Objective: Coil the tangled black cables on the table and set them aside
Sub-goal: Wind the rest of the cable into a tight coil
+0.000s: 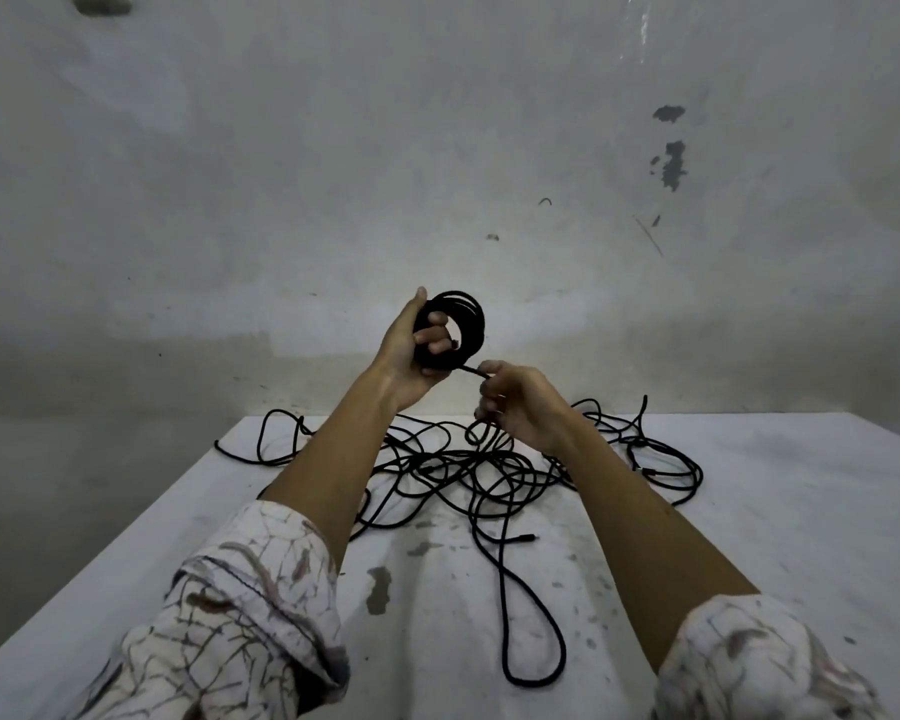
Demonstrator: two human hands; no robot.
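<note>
My left hand (pixel 409 356) is raised above the table and grips a round coil of black cable (pixel 471 317), thumb up and fingers through its middle. A short stretch of the same cable runs from the coil's bottom to my right hand (pixel 515 402), which pinches it just to the right and lower. Below both hands a tangle of black cables (pixel 468 470) sprawls over the far half of the white table (pixel 775 511). One long loop (pixel 536 631) trails toward me, and a plug end (pixel 523 538) lies near the middle.
A stained grey wall (pixel 437 174) rises right behind the table's far edge. The table's left edge (pixel 126 537) slants toward me, with grey floor beyond it. Dark paint chips (pixel 379 589) mark the tabletop. Patterned sleeves cover my upper forearms.
</note>
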